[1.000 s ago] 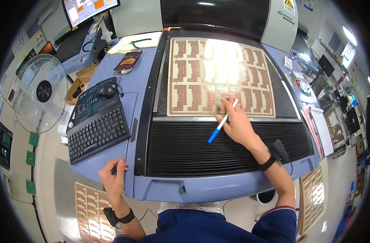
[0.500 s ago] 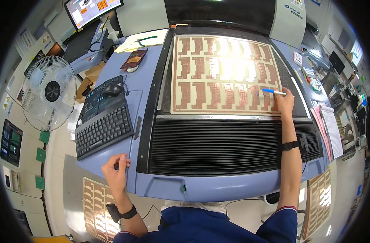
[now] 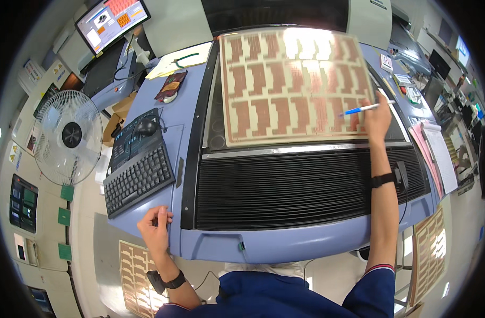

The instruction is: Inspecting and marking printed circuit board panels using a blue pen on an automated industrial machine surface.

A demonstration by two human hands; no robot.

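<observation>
My right hand (image 3: 378, 118) is closed around a blue-and-white marker pen (image 3: 359, 109), which points left across the panel. Its fingers are also at the right edge of a large copper-patterned circuit board panel (image 3: 285, 99). The panel lies over the black bed of a machine, its right side apparently raised a little and its outline slightly blurred. Bright reflections cover its upper middle. Near the front left edge of the blue worktop, below the keyboard (image 3: 139, 177), my left hand (image 3: 155, 222) hangs with curled fingers, and nothing shows in it.
Black ribbed bellows (image 3: 285, 191) span the machine's front. A mouse (image 3: 147, 126), a dark red packet (image 3: 171, 86) and yellow sheets (image 3: 186, 59) lie left; a clipboard (image 3: 438, 153) lies right. A fan (image 3: 71, 135) stands far left. More panels (image 3: 139, 275) stand low on both sides.
The panel has shifted slightly and its right side seems to have come up with my right hand. The pen has tilted. My left hand stays curled; the whole view has shifted a little.
</observation>
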